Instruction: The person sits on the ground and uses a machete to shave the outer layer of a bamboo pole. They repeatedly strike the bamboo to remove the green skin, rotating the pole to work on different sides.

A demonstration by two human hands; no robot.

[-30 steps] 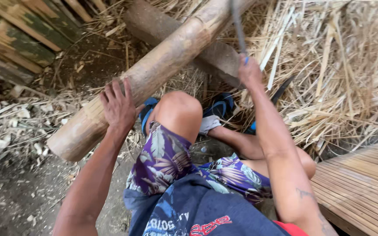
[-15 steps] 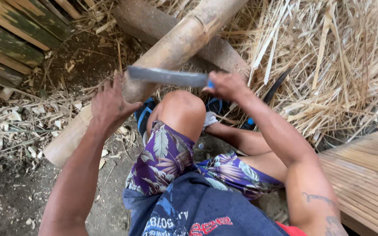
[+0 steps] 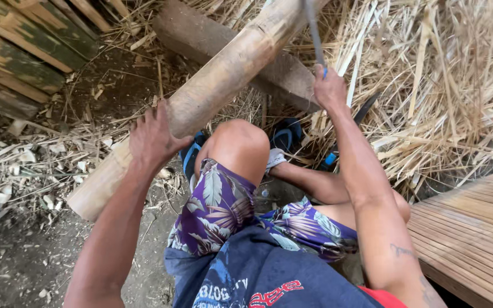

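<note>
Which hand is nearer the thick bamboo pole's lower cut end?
Left. The left hand rests on the bamboo pole close above that end; the right hand grips a blade beside its upper part.

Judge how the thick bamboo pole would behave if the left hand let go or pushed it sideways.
The bamboo pole is round and smooth, so it would probably roll. It lies slanted across a log, so it might slide downhill. It looks stiff; the left hand pressing on it causes no visible bend.
</note>
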